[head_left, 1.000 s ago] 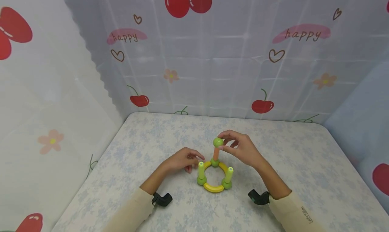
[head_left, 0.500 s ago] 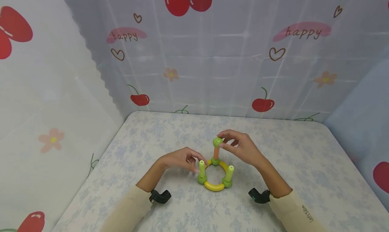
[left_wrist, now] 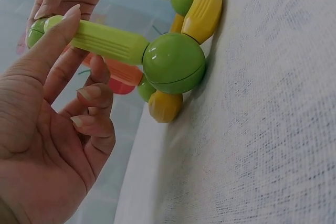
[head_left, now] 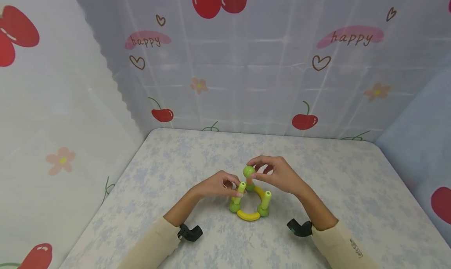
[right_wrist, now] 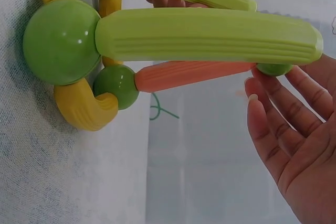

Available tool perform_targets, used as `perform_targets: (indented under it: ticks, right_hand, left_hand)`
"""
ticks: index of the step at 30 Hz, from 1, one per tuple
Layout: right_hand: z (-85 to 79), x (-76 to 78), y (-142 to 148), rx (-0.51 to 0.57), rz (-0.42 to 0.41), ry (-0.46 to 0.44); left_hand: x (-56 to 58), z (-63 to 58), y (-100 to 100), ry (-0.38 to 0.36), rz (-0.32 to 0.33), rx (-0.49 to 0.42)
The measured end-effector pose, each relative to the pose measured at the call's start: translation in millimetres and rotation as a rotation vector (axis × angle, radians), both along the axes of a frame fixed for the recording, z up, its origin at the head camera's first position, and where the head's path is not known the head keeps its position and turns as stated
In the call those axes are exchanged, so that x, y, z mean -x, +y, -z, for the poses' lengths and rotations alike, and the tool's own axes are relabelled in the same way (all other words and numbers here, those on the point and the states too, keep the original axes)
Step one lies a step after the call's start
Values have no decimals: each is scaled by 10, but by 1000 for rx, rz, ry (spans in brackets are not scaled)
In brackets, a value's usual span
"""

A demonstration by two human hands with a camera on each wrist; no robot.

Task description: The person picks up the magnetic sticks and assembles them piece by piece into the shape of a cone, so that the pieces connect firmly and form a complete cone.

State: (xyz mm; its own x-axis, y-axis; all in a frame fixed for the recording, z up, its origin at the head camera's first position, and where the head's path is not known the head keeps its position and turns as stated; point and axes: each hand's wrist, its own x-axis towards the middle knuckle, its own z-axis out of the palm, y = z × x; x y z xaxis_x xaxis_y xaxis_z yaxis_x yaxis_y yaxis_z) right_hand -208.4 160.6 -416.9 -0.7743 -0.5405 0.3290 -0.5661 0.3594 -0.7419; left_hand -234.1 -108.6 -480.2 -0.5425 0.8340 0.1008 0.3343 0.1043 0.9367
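Note:
On the table stands a ring of yellow curved pieces (head_left: 248,215) joined by green balls, with rods rising from the balls. My left hand (head_left: 215,185) pinches the left light-green rod (head_left: 241,187) near its top between thumb and finger; it leans towards the back rod. My right hand (head_left: 278,174) holds the green ball (head_left: 248,171) on top of the orange rod (right_wrist: 194,74) with thumb and fingertips. The right light-green rod (head_left: 266,200) is untouched, upright on its own ball (head_left: 263,211). In the right wrist view, it partly hides the right fingertips.
The table (head_left: 169,151) has a pale blue-patterned cover. A curtain with cherries and hearts (head_left: 232,85) hangs along its back edge, and more printed sheets close in the left (head_left: 81,116) and right sides. Black wrist cameras (head_left: 190,233) sit at both cuffs.
My left hand has come in from beside the ring and taken hold of the left rod, tilting it right. My right hand has moved the green ball slightly down and left.

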Motion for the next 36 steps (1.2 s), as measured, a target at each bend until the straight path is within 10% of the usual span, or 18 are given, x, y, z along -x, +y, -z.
perform_targets:
  ticks: [23,36]
  right_hand:
    - [-37,49,171,-62,-75,-126]
    - [117,268,450,-74,-542,-458]
  left_hand:
    - [-27,39,18,-41,-83,24]
    - [-3,28,-15,-40,-82,16]
